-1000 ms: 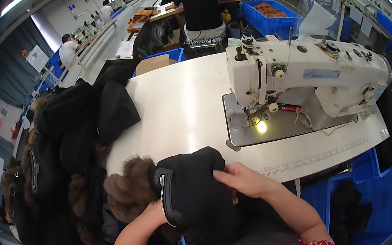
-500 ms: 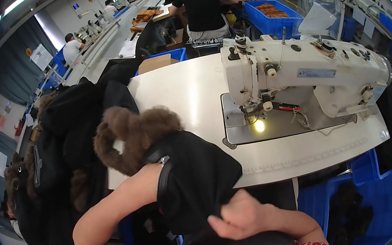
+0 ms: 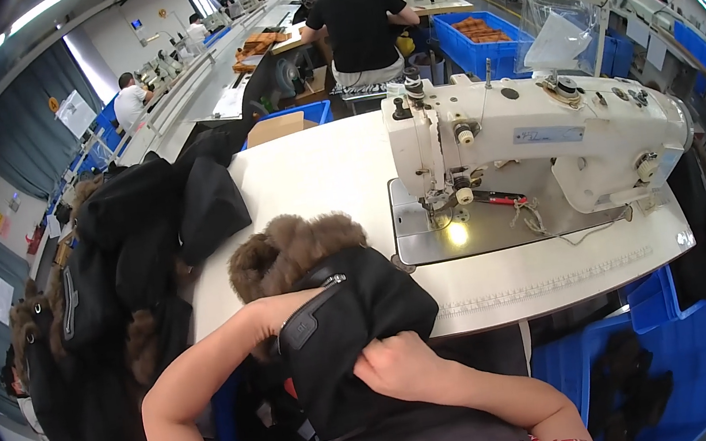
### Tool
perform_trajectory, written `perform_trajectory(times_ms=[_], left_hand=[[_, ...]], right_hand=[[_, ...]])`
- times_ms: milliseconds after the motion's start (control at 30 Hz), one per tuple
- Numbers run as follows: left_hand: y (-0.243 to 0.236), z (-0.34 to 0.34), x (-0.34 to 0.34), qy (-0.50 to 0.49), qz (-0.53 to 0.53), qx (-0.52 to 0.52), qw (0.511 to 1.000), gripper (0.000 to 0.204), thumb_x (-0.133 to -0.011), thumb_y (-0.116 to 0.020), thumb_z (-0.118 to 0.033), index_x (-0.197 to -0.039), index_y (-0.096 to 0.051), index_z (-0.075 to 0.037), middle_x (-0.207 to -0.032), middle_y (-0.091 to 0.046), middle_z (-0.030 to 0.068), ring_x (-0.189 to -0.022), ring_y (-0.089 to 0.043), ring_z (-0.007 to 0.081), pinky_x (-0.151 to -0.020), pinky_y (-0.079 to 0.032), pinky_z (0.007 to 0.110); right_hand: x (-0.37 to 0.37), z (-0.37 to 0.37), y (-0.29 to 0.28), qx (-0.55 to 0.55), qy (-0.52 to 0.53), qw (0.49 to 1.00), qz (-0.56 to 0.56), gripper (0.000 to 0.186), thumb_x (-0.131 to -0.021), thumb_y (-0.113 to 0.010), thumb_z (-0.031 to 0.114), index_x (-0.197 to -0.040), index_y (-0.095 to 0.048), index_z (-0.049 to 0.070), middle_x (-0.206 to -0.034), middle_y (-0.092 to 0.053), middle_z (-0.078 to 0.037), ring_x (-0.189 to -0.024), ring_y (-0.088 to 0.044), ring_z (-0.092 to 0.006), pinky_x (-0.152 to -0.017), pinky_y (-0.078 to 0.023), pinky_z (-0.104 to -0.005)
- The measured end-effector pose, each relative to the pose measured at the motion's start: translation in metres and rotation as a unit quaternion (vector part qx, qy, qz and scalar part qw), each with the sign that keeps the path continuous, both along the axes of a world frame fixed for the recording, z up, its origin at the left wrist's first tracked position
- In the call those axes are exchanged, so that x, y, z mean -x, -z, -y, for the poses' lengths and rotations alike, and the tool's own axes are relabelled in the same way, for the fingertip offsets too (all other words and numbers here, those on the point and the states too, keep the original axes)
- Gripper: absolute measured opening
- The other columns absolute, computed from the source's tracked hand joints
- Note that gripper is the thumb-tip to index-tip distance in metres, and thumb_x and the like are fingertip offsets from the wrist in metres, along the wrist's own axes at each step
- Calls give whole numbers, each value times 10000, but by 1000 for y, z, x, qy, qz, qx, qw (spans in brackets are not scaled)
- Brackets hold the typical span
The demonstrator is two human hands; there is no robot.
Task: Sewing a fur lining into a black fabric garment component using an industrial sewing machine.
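Note:
A black fabric bag (image 3: 366, 317) with brown furry trim (image 3: 299, 250) lies over the near edge of the white sewing table. Its silver zip (image 3: 334, 280) is partly undone, with a black tab beside it. My left hand (image 3: 286, 309) reaches in through the zip opening; only the wrist shows, and the fingers are hidden inside. From the right, my right hand (image 3: 394, 365) grips the bag's front fabric with curled fingers. The sewing machine (image 3: 537, 129) stands beyond the bag to the right, its lamp lit.
Black furry-trimmed pieces (image 3: 126, 224) are heaped at the left. Red-handled snips (image 3: 502, 198) lie under the machine arm. A blue bin (image 3: 568, 362) with dark pieces sits below at the right. A cardboard box (image 3: 278, 128) rests beyond the table. Ahead, a person in black (image 3: 359, 28) sits working.
My right hand has moved up and left from the bag's lower edge onto its front. The bag has shifted slightly right and turned, showing more of its zip and tab.

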State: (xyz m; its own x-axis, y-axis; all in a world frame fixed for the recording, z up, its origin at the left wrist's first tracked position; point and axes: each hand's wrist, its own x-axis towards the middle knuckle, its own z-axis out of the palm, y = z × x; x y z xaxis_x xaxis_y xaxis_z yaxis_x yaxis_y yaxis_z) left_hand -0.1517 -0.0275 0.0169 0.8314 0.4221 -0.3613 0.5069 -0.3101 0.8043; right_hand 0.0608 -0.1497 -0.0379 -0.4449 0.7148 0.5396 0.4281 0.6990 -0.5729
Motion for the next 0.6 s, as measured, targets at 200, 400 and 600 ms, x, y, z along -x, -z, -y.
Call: perform_trajectory(times_ms=[200, 400, 600], left_hand=[[13, 12, 4, -57, 52, 29, 997, 455, -856, -752, -160, -1268, -613, -28, -1182, -643, 60, -1085, -536, 128, -987, -447, 322], [19, 20, -5, -152, 90, 100, 979, 401, -860, -745, -141, -1229, -636, -28, -1094, -667, 34, -1006, -552, 106, -913, -483, 303], [3, 44, -23, -109, 77, 167, 977, 339, -893, -696, -124, -1209, -630, -20, -1067, -676, 65, -992, -587, 135, -900, -495, 313]], right_hand=[[4, -12, -11, 44, 72, 996, 13, 274, -910, -611, 226, -730, -630, 20, -560, -618, -184, -502, -644, -360, -487, -538, -446], [-13, 2, -11, 76, -3, 997, -14, 268, -932, -621, 232, -765, -586, 25, -618, -636, -135, -563, -655, -347, -515, -527, -431], [-55, 3, -77, -83, -34, 985, -149, 238, -806, -783, 138, -998, -667, 57, -931, -712, -72, -786, -682, -264, -672, -562, -328]])
